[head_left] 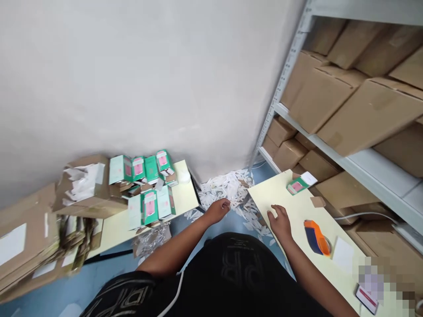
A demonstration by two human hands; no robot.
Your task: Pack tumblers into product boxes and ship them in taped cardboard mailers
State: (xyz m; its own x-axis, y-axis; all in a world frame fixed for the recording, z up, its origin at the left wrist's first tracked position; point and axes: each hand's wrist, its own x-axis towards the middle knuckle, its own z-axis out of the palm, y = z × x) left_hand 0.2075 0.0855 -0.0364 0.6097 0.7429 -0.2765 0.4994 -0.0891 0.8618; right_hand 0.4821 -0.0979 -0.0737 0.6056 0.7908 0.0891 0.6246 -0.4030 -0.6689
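the fingers of the left hand (pixel 218 211) were curled in and its palm was hidden, so whether it grasped anything could not be told. the right hand (pixel 280 220) was released, fingers loosely spread over the edge of the right table (pixel 269 189); whether it touched the top was unclear. the orange-and-blue tool (pixel 316 237) lay on that table, near the right hand, with a white sheet (pixel 343 254) just beside it. a pixelated patch (pixel 380 277) hid the near end and covered part of a phone (pixel 366 299). the picture's side cut off a cardboard stack (pixel 26 246) and the shelving (pixel 286 75). between the two tables a gap gave open room, its floor strewn with paper scraps (pixel 228 187), single pieces hard to make out. green boxes (pixel 150 207) stood near the left table's (pixel 114 237) end, well apart from the right hand.
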